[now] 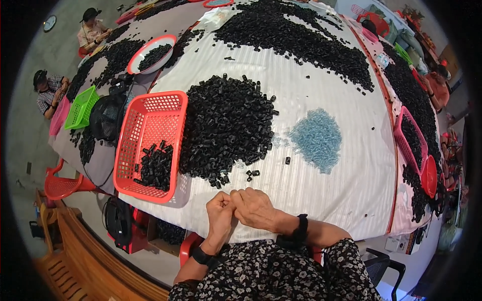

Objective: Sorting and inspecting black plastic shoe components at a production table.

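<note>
My left hand [219, 208] and my right hand [255, 206] meet at the near edge of the white-covered table [326, 190], fingertips pressed together; whatever they pinch is too small to tell. Just beyond them lie a few loose black plastic pieces [252, 173] and a big heap of the same small black parts [226, 125]. To the right of that heap is a patch of small pale blue clear parts [316, 138]. A red plastic basket [150, 143] at my left holds a small pile of black parts in its near end.
More black parts spread over the far table [291, 35]. A white-and-red bowl [150, 52] of parts, a green basket [80, 108] and a black fan [106, 118] stand at left. Pink basket [411, 140] at right. Two people sit far left; another sits far right.
</note>
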A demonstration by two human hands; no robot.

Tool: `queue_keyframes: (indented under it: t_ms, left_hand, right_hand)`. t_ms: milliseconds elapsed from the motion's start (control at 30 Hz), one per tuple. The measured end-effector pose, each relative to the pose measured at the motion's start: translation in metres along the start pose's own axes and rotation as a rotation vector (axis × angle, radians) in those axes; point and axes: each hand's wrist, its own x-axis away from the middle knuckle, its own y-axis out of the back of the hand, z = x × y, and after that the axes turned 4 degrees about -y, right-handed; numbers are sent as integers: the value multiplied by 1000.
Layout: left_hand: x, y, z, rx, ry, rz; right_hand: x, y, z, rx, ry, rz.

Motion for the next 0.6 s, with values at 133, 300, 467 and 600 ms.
queue_keyframes:
  t_ms: [133,300,467,600]
  left_hand:
    - [-1,0,3,88,12,49]
    - [-2,-1,-13,92,24,120]
    - [-3,4,-15,21,60,154]
    - [1,3,-19,-25,102,148]
  right_hand:
    - [1,3,-3,-33,-26,-58]
    - [0,4,-6,-138,-89,-98]
    - [-1,2,-5,-143,-79,-96]
    - [5,-1,-3,-109,-99,-50]
